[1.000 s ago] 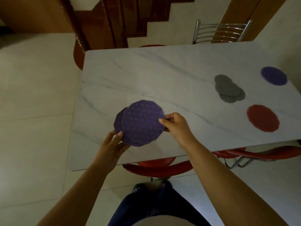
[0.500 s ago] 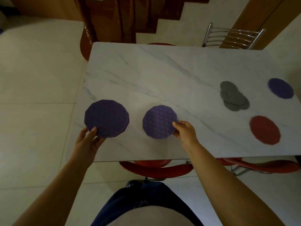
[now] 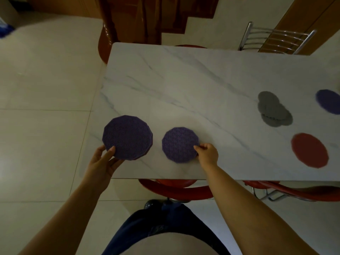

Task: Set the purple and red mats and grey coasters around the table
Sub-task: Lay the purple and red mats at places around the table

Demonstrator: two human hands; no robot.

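Note:
My left hand (image 3: 103,162) holds a purple mat (image 3: 127,137) by its near edge, thumb on top, above the table's near left corner; a second mat edge shows beneath it. My right hand (image 3: 207,153) pinches the right edge of another purple mat (image 3: 180,144) that lies flat on the white marble table (image 3: 184,85). Further right, a pile of grey coasters (image 3: 274,112) sits on the table. A red mat (image 3: 309,152) lies near the front edge, and a third purple mat (image 3: 329,101) lies at the far right.
Red chairs (image 3: 176,189) are tucked under the near edge of the table. A metal-backed chair (image 3: 276,40) stands at the far side. A wooden stair post (image 3: 108,34) rises beyond the table's far left corner. Tiled floor lies to the left.
The two purple mats, held together a second ago, have been separated. My left hand carried its mat left, and my right hand laid the other flat on the table.

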